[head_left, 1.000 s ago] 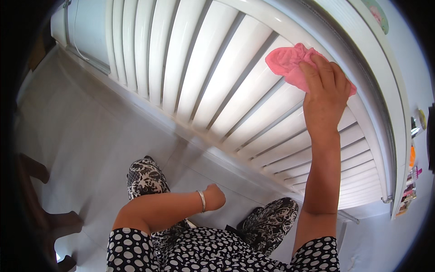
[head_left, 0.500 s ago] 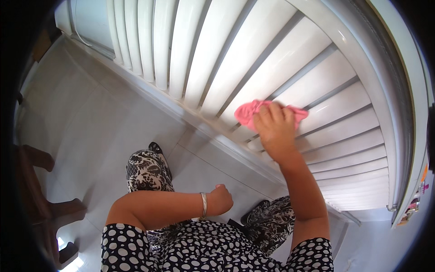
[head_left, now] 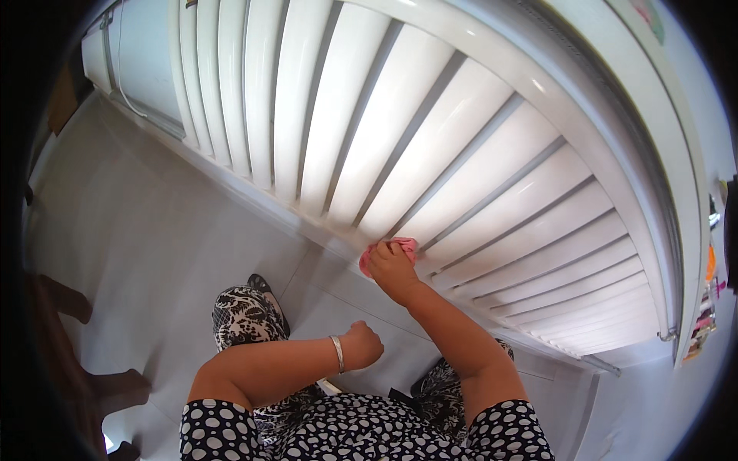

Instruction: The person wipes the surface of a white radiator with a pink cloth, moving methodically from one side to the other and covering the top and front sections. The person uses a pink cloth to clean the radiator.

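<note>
A pink cloth (head_left: 405, 245) is bunched under the fingers of my right hand (head_left: 392, 272). It presses against the lower ends of the slats of a white radiator (head_left: 453, 161), close to the bottom rail. Part of the cloth is covered by my fingers. My left hand (head_left: 361, 346), with a silver bangle at its wrist, is curled into a fist in front of my body, over the floor and away from the radiator. I see nothing in it.
Grey tiled floor (head_left: 169, 223) spreads below and to the left. A dark brown wooden piece of furniture with stubby legs (head_left: 115, 390) stands at the left edge. A pale ledge (head_left: 676, 154) runs above the radiator, with small colourful items (head_left: 703, 319) at the far right.
My right hand has slid the pink cloth down and to the left, from the middle of the slats to their lower ends. My left fist stays nearly in place.
</note>
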`<state>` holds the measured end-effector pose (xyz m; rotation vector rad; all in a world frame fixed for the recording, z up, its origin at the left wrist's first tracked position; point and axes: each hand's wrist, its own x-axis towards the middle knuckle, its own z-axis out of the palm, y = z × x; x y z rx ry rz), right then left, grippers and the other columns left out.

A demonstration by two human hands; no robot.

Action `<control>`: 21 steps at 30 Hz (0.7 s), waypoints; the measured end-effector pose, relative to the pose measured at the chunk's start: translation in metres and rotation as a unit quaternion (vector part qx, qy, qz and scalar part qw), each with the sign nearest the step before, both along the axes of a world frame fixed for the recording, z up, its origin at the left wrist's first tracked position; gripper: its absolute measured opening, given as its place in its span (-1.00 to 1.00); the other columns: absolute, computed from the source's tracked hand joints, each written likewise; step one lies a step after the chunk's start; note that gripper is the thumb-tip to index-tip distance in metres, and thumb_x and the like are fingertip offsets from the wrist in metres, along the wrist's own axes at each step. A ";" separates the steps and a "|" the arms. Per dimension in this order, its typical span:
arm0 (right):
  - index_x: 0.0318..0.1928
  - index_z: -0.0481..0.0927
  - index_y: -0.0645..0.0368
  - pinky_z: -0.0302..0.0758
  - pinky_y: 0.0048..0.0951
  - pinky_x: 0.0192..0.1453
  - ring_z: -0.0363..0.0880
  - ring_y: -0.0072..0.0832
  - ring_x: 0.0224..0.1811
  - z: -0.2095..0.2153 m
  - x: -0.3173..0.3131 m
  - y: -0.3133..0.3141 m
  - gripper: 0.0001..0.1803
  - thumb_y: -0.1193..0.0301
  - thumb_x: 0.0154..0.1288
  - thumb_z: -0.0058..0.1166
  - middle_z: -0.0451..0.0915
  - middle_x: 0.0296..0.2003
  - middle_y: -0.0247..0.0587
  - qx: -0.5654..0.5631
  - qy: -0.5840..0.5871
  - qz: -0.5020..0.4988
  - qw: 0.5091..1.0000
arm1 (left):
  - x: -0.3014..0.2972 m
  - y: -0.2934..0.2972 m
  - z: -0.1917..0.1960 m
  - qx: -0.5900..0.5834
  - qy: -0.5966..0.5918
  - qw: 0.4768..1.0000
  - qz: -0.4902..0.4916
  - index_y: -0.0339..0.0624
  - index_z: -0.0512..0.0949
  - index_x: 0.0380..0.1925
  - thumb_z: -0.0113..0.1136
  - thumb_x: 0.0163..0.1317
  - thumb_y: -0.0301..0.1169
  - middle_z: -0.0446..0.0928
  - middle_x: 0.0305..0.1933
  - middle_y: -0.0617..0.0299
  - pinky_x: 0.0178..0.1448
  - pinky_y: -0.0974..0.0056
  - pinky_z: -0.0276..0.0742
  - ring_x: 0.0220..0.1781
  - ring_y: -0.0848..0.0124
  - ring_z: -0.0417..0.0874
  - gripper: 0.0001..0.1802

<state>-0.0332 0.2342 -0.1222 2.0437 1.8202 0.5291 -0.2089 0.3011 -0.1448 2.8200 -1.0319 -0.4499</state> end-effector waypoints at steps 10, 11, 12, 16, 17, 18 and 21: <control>-0.22 0.59 0.18 0.35 -0.08 -0.01 0.42 -0.13 0.00 0.198 -0.015 -0.039 -0.70 0.37 -0.01 0.05 0.49 -0.08 -0.08 0.126 -0.142 -0.061 0.980 | 0.015 0.005 -0.007 0.008 0.064 0.998 0.022 -0.06 0.61 -0.34 0.32 0.04 -0.16 0.62 -0.32 0.18 -0.14 0.11 0.42 -0.23 0.18 0.65 -0.73; -0.16 0.57 0.17 0.34 -0.06 0.00 0.40 -0.14 0.03 0.230 -0.016 -0.043 -0.67 0.37 0.01 0.04 0.47 -0.07 -0.09 0.157 -0.172 -0.056 0.971 | 0.015 0.006 -0.005 0.007 0.063 0.998 0.023 -0.07 0.61 -0.34 0.32 0.05 -0.16 0.62 -0.32 0.17 -0.14 0.10 0.42 -0.22 0.17 0.65 -0.73; -0.08 0.54 0.12 0.33 -0.05 0.03 0.39 -0.18 0.05 0.261 -0.022 -0.046 -0.64 0.38 0.04 0.02 0.46 -0.04 -0.13 0.183 -0.195 -0.085 0.960 | 0.014 0.006 -0.004 0.004 0.063 0.998 0.022 -0.07 0.61 -0.34 0.32 0.05 -0.16 0.62 -0.32 0.17 -0.14 0.10 0.42 -0.22 0.17 0.65 -0.73; -0.20 0.57 0.04 0.30 -0.28 -0.01 0.44 -0.35 0.01 0.331 -0.025 -0.048 -0.72 0.46 -0.02 0.08 0.52 -0.05 -0.39 0.307 -0.336 -0.068 0.888 | 0.009 0.004 -0.006 0.010 0.041 0.999 0.015 -0.06 0.60 -0.35 0.31 0.06 -0.16 0.62 -0.32 0.18 -0.14 0.12 0.41 -0.24 0.18 0.64 -0.74; -0.18 0.58 0.03 0.30 -0.28 0.01 0.44 -0.34 0.02 0.329 -0.017 -0.051 -0.70 0.51 -0.01 0.08 0.53 -0.03 -0.40 0.309 -0.329 -0.067 0.890 | 0.010 0.003 -0.005 0.011 0.033 0.999 0.017 -0.06 0.60 -0.36 0.31 0.06 -0.15 0.62 -0.33 0.18 -0.15 0.12 0.41 -0.24 0.19 0.64 -0.74; -0.17 0.60 0.02 0.30 -0.28 0.03 0.44 -0.34 0.03 0.323 -0.009 -0.050 -0.68 0.56 0.00 0.07 0.53 -0.02 -0.40 0.313 -0.317 -0.063 0.893 | 0.007 0.005 -0.006 0.012 0.031 0.999 0.024 -0.06 0.60 -0.36 0.31 0.06 -0.15 0.61 -0.34 0.19 -0.15 0.13 0.41 -0.25 0.19 0.64 -0.74; -0.22 0.57 0.04 0.31 -0.26 -0.01 0.45 -0.35 -0.02 0.299 -0.004 -0.050 -0.70 0.54 -0.07 0.12 0.51 -0.08 -0.42 0.299 -0.305 -0.043 0.903 | 0.004 0.002 -0.007 0.013 0.020 1.000 0.011 -0.05 0.60 -0.38 0.26 0.09 -0.22 0.61 -0.34 0.21 -0.18 0.15 0.40 -0.27 0.23 0.64 -0.81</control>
